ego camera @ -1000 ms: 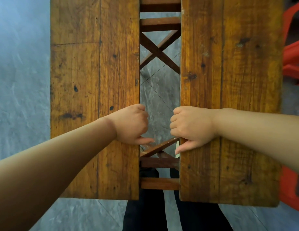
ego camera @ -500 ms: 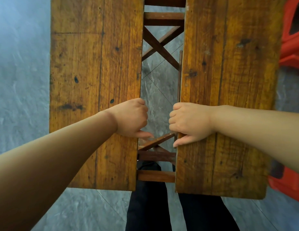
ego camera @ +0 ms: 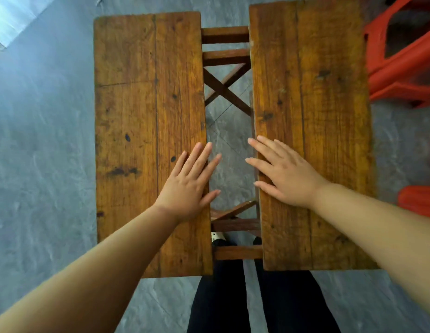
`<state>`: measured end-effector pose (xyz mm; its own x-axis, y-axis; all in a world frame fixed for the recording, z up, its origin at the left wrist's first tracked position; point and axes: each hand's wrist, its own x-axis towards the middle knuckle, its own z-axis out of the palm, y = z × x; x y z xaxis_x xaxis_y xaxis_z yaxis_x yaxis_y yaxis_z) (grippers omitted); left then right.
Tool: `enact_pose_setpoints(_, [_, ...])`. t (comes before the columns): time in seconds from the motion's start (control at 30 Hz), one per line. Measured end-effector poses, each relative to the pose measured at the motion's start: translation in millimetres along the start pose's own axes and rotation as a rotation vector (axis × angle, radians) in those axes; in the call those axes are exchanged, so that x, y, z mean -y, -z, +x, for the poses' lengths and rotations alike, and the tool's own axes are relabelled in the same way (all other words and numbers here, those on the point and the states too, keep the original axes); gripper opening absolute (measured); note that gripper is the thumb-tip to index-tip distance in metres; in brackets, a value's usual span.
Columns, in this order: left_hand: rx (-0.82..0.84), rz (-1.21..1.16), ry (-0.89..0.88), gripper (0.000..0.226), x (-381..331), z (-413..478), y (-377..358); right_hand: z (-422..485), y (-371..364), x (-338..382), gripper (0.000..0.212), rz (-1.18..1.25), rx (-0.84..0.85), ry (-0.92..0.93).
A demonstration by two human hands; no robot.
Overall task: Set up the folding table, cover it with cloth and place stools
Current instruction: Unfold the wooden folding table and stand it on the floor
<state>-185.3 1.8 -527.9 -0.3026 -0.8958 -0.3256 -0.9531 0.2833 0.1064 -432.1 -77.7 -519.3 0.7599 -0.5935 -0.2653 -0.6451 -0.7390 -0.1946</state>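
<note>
A wooden folding table stands below me with its two top halves lying flat and a gap between them. My left hand (ego camera: 190,181) lies open, fingers spread, over the inner edge of the left half (ego camera: 137,111). Over the inner edge of the right half (ego camera: 317,116) is my right hand (ego camera: 283,171), also open and flat. Through the gap I see crossed leg braces (ego camera: 223,91) and wooden rails. Red plastic stools (ego camera: 401,66) stand to the right of the table. No cloth is in view.
The floor (ego camera: 46,164) is grey stone-look tile all around. My legs in dark trousers (ego camera: 233,296) stand at the table's near end. Another red stool (ego camera: 418,198) sits at the right edge, close to my right forearm.
Both hands have let go of the inner edges of the table halves and opened flat. The view has pulled back, so the table's far end shows.
</note>
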Motion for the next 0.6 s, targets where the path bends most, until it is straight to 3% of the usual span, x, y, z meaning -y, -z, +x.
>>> enact_pose_setpoints(0.1, [0.001,-0.148,0.242,0.074,-10,-8,-2,-10,-4,20,0.061,0.102,-0.042,-0.22])
enact_pose_setpoints(0.27, [-0.059,-0.275,0.501,0.077,5,-18,-1,-20,-6,21,0.07,0.217,-0.116,-0.557])
enact_pose_setpoints(0.33, [-0.046,-0.292,0.581,0.08,10,-22,1,-25,-6,18,0.073,0.224,-0.116,-0.59])
enact_pose_setpoints(0.6, [0.005,-0.277,0.613,0.081,5,-21,4,-36,1,18,0.072,0.298,-0.058,-0.605])
